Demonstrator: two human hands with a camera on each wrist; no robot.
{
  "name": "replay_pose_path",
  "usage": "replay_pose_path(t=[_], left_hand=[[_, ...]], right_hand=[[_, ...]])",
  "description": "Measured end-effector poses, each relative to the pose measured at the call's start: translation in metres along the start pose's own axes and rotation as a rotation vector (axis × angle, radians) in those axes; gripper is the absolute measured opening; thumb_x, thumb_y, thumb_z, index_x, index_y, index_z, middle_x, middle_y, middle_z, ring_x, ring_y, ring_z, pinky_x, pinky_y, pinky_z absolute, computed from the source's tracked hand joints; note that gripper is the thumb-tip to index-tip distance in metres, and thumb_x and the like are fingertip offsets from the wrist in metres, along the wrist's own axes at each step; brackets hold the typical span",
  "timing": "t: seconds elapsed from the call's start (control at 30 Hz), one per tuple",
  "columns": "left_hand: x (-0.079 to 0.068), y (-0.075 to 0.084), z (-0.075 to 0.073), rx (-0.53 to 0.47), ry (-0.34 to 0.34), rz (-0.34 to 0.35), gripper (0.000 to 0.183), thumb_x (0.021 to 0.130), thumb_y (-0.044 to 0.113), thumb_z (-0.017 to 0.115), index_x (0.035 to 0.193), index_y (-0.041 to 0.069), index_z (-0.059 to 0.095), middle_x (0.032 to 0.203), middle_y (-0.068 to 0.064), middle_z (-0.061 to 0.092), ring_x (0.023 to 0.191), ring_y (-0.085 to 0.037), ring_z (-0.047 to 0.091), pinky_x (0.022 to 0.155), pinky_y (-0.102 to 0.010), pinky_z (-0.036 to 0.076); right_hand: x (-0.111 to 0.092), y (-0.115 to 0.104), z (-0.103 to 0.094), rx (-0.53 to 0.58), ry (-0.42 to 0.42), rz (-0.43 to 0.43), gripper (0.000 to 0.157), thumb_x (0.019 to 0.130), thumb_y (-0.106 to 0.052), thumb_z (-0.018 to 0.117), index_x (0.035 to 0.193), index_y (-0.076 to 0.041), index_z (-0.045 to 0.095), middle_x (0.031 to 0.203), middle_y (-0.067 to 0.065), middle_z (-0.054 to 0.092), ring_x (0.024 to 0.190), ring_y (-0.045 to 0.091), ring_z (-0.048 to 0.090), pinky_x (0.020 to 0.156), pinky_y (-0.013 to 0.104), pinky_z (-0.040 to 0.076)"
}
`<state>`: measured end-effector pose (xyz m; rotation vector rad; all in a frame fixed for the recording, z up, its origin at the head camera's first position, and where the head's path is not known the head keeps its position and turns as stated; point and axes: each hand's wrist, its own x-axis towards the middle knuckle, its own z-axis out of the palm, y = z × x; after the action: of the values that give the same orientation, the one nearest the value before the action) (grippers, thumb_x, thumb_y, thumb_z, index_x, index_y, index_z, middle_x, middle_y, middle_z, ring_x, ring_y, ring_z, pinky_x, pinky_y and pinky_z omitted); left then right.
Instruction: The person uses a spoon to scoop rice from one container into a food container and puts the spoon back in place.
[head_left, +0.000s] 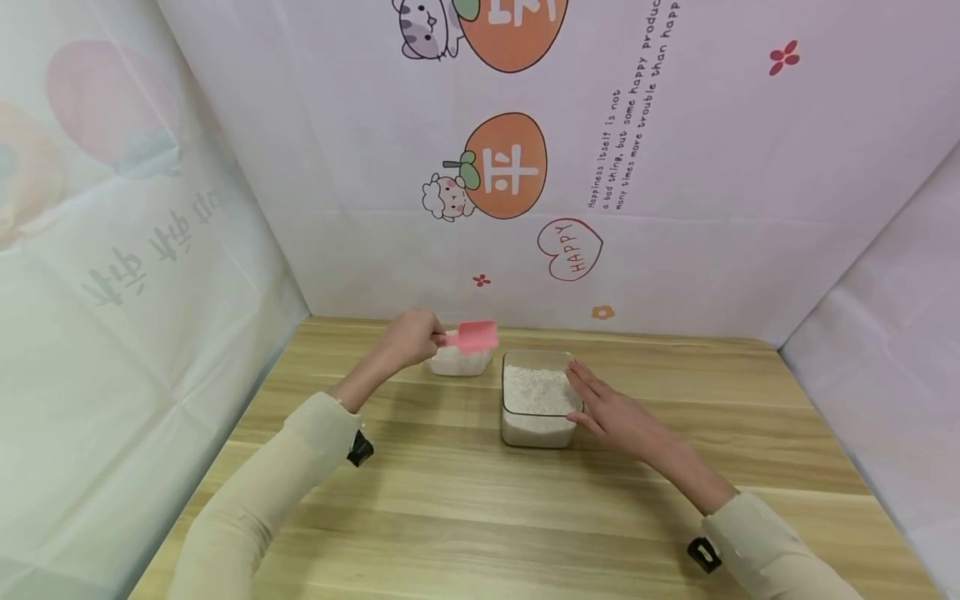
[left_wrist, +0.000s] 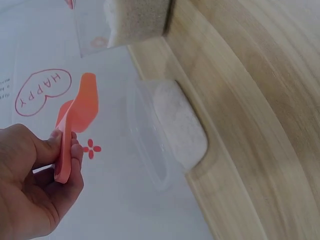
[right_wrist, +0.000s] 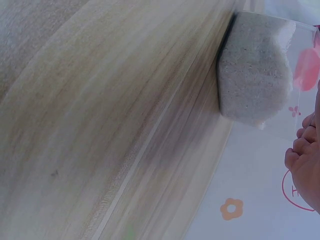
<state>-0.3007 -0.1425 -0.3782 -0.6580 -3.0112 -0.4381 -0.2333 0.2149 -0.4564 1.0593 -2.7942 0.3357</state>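
Note:
My left hand (head_left: 412, 337) grips a small pink scoop (head_left: 477, 336) by its handle, thumb pressed along it in the left wrist view. The scoop's blade shows bare pink, above a small clear plastic tub (left_wrist: 150, 145) holding a white mass (left_wrist: 180, 127). To the right stands a larger clear square container (head_left: 542, 409), part filled with white grains that look like rice (head_left: 536, 387). Against its right side rests my right hand (head_left: 615, 417), fingers stretched along the rim and thumb near the front corner. In the right wrist view only part of that hand shows, at the right edge.
Both containers stand on a wood-grain table (head_left: 465, 517), near its back edge. A white printed sheet (head_left: 360, 250) rises behind the table, and white sheets hang at both sides. Each sleeve cuff has a black strap piece (head_left: 360, 449) beneath it.

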Motion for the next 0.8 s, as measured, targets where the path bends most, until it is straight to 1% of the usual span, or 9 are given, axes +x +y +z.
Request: replay_pose_path(t=[0.03,0.07,0.17,0.3,0.47,0.6,0.73,0.8], left_hand=[[0.000,0.002,0.000,0.007,-0.002,0.011,0.023,0.086,0.004,0.054,0.081,0.012,0.075,0.083,-0.004,0.070,0.054,-0.010,0.034,0.053,-0.026,0.031],[-0.001,0.004,-0.001,0.016,0.005,0.019,0.022,0.086,0.003,0.055,0.083,0.012,0.075,0.086,-0.004,0.071,0.055,-0.010,0.037,0.054,-0.026,0.032],[-0.001,0.011,-0.002,0.048,0.019,0.037,0.021,0.085,0.003,0.056,0.089,0.010,0.075,0.086,-0.005,0.071,0.060,-0.010,0.043,0.056,-0.026,0.035],[-0.003,0.020,-0.004,0.083,0.047,0.054,0.020,0.085,0.005,0.058,0.093,0.011,0.075,0.089,-0.004,0.072,0.062,-0.011,0.048,0.056,-0.025,0.037],[-0.005,0.032,-0.008,0.153,0.090,0.117,0.015,0.086,0.007,0.062,0.083,0.013,0.075,0.079,0.001,0.070,0.058,-0.010,0.044,0.053,-0.023,0.034],[-0.007,0.041,-0.008,0.226,0.122,0.179,0.015,0.085,0.010,0.065,0.072,0.015,0.072,0.071,0.003,0.066,0.057,-0.008,0.042,0.050,-0.022,0.031],[-0.006,0.049,-0.005,0.319,0.151,0.226,0.014,0.084,0.014,0.068,0.070,0.016,0.069,0.067,0.004,0.063,0.056,-0.007,0.044,0.047,-0.022,0.031],[-0.005,0.054,-0.003,0.367,0.166,0.253,0.012,0.082,0.015,0.069,0.071,0.017,0.070,0.067,0.004,0.063,0.055,-0.007,0.046,0.046,-0.022,0.032]], right_hand=[[0.000,0.000,0.000,0.002,-0.005,0.003,0.069,0.097,-0.044,0.041,0.148,-0.005,0.017,0.155,0.014,0.014,0.126,0.031,0.045,0.095,0.044,0.043],[0.000,0.000,0.000,0.002,-0.008,0.005,0.069,0.097,-0.045,0.041,0.148,-0.005,0.017,0.155,0.013,0.014,0.126,0.031,0.044,0.095,0.044,0.043],[0.000,0.000,0.000,0.006,-0.016,0.015,0.069,0.097,-0.045,0.040,0.148,-0.006,0.017,0.155,0.012,0.013,0.129,0.030,0.042,0.095,0.044,0.043],[0.001,0.001,0.001,-0.001,-0.002,0.000,0.069,0.097,-0.044,0.042,0.148,-0.004,0.018,0.155,0.015,0.015,0.130,0.031,0.040,0.095,0.044,0.043],[0.001,0.001,0.001,-0.003,0.014,-0.010,0.069,0.096,-0.042,0.045,0.147,-0.002,0.020,0.154,0.017,0.018,0.132,0.031,0.038,0.093,0.044,0.044],[0.001,0.001,0.001,-0.012,0.008,-0.009,0.068,0.096,-0.043,0.044,0.146,-0.001,0.023,0.154,0.016,0.018,0.130,0.030,0.041,0.092,0.043,0.045],[0.001,0.002,0.001,-0.018,-0.007,-0.004,0.068,0.097,-0.045,0.041,0.148,-0.004,0.020,0.154,0.016,0.018,0.132,0.029,0.039,0.093,0.042,0.045],[0.001,0.002,0.001,-0.018,-0.011,0.000,0.068,0.097,-0.046,0.040,0.148,-0.005,0.019,0.154,0.015,0.017,0.133,0.028,0.037,0.094,0.042,0.044]])
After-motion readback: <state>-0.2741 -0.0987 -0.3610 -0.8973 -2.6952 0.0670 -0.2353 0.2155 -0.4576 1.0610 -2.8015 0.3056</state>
